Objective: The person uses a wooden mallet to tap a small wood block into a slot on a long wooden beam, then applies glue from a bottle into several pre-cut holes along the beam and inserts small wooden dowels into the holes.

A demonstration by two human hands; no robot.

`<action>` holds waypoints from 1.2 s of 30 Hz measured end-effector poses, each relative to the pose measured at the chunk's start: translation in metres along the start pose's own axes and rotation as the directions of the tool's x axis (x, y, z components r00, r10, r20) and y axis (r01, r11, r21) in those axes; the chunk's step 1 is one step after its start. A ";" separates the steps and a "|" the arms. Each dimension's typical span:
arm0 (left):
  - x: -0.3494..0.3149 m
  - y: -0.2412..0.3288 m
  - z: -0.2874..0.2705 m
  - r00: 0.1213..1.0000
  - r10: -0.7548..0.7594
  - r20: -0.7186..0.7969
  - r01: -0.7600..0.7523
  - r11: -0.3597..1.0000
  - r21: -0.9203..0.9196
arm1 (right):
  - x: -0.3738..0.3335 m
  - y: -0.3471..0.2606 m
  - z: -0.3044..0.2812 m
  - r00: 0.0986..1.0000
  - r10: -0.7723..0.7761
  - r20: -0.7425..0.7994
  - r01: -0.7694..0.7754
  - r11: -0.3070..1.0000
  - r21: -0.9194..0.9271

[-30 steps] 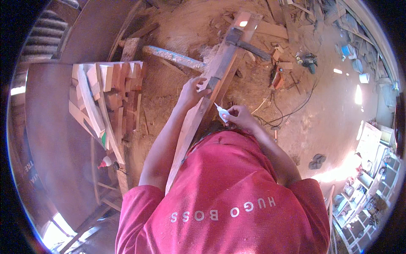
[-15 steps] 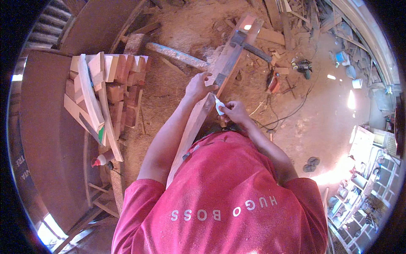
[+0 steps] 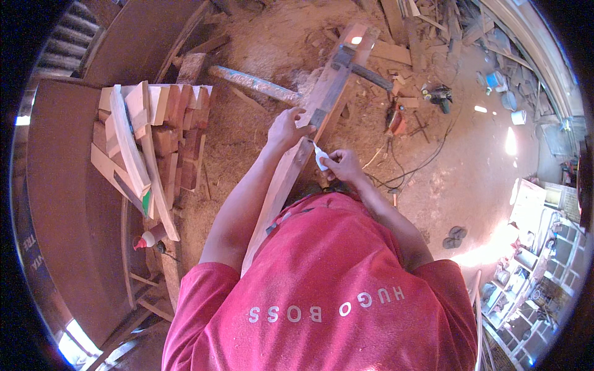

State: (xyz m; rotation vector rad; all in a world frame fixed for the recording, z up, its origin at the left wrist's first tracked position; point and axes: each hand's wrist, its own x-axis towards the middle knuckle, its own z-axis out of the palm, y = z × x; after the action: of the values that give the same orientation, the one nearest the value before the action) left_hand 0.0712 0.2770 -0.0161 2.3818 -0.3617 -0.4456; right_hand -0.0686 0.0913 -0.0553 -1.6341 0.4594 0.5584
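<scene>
My right hand [image 3: 343, 166] pinches a small white squeeze bottle [image 3: 321, 159] with a narrow nozzle. Its tip points up and left, at the edge of a long wooden beam [image 3: 281, 179] that runs diagonally in front of me. Over that same beam lies my left hand [image 3: 287, 128], thumb and fingers apart and nothing between them. A small dark block [image 3: 318, 117] sits just beyond the left thumb, on the wider plank [image 3: 331, 80] that carries on away from me. Whether the nozzle touches the wood is too small to tell.
At left stands a stack of cut wood pieces [image 3: 164, 133], with a red-capped bottle [image 3: 150, 237] below it. A dark bar [image 3: 371, 77] crosses the far plank. On the sawdust-covered floor lie an orange power tool [image 3: 396, 120], a green-and-black tool [image 3: 440, 98] and black cables [image 3: 427, 162].
The whole view has shifted slightly. Both hands keep nearly the same place on the beam, and the bottle stays in my right hand with its tip at the wood's edge.
</scene>
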 end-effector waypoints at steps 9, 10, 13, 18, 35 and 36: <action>-0.002 0.000 0.002 1.000 -0.018 -0.013 0.018 1.000 -0.021 | 0.001 0.010 0.001 0.999 -0.021 -0.026 0.022 0.999 0.031; -0.002 0.000 0.001 1.000 -0.018 -0.013 0.018 1.000 -0.021 | 0.000 0.009 0.001 0.999 -0.021 -0.026 0.022 0.999 0.031; -0.003 0.000 0.001 1.000 -0.024 -0.008 0.024 1.000 -0.012 | -0.005 -0.003 0.004 0.999 -0.021 -0.033 0.019 0.998 -0.061; -0.002 0.004 0.000 1.000 -0.030 -0.003 0.030 1.000 -0.003 | -0.002 -0.017 0.009 0.986 -0.148 -0.077 0.122 0.953 -0.278; -0.001 0.002 0.001 1.000 -0.024 -0.005 0.024 1.000 0.005 | 0.004 -0.017 0.010 0.983 -0.150 -0.107 0.119 0.960 -0.254; -0.001 0.001 0.001 1.000 -0.023 -0.002 0.023 1.000 0.010 | 0.004 -0.018 0.010 0.979 -0.171 -0.113 0.130 0.944 -0.303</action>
State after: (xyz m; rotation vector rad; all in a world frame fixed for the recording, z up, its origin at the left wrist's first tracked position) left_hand 0.0694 0.2761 -0.0155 2.3981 -0.3360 -0.4530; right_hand -0.0559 0.1036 -0.0444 -1.9844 0.3600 0.4136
